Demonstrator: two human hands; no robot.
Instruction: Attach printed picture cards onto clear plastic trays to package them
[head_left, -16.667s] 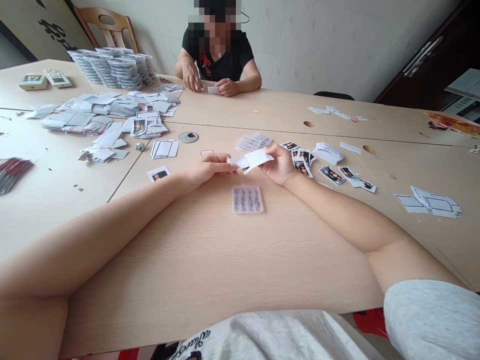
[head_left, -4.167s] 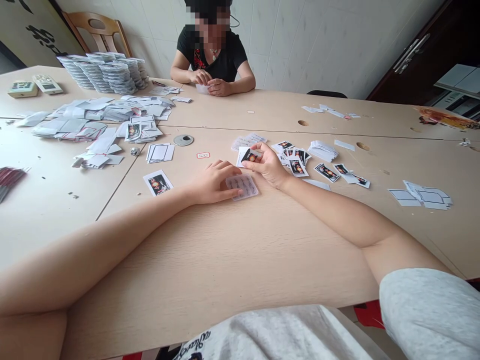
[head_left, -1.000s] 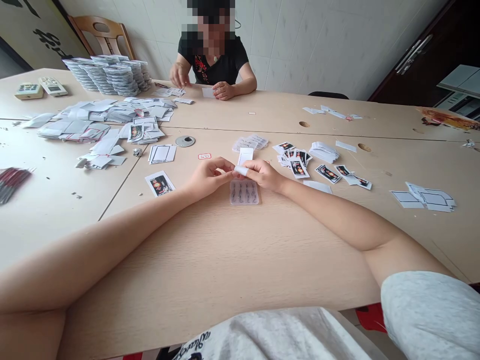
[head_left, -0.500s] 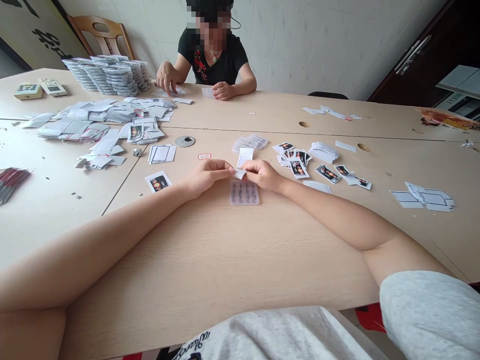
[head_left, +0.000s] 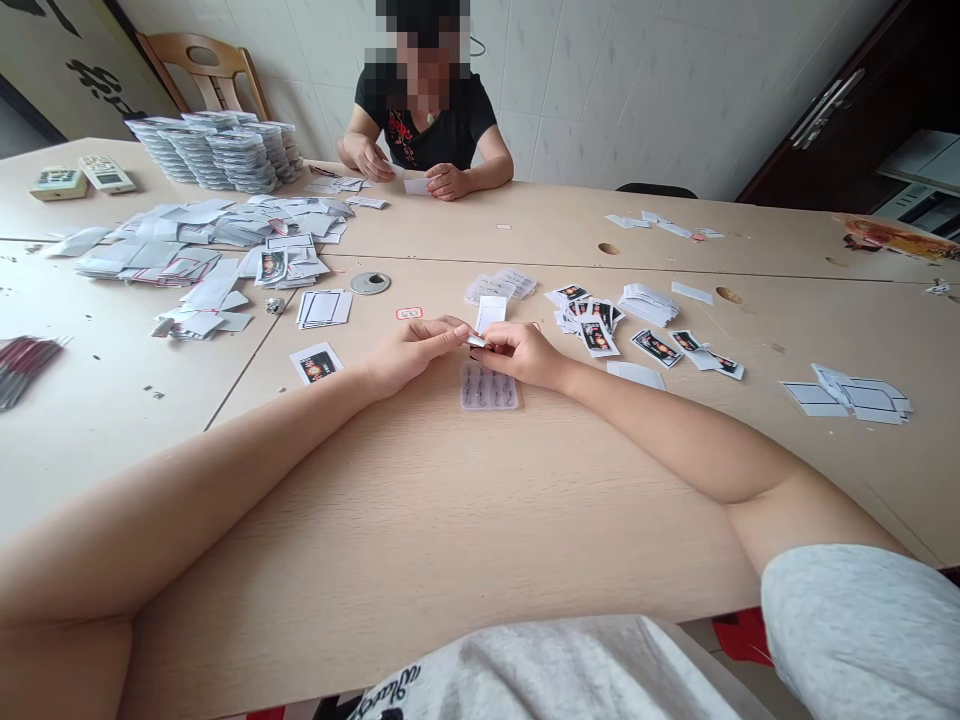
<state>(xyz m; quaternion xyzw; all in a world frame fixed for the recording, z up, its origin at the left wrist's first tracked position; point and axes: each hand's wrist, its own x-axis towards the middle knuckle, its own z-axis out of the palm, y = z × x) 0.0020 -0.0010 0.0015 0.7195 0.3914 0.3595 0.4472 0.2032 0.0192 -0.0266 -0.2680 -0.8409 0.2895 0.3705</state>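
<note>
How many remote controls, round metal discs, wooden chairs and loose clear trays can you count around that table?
Remote controls: 2
Round metal disc: 1
Wooden chair: 1
Loose clear tray: 1
Total: 5

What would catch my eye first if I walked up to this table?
Probably the bare left hand and right hand meeting mid-table, pinching a narrow white paper strip above a small clear plastic tray. Toward the far left, tall stacks of clear plastic trays rise behind a wide spread of loose white paper pieces on the pale wooden table.
</note>
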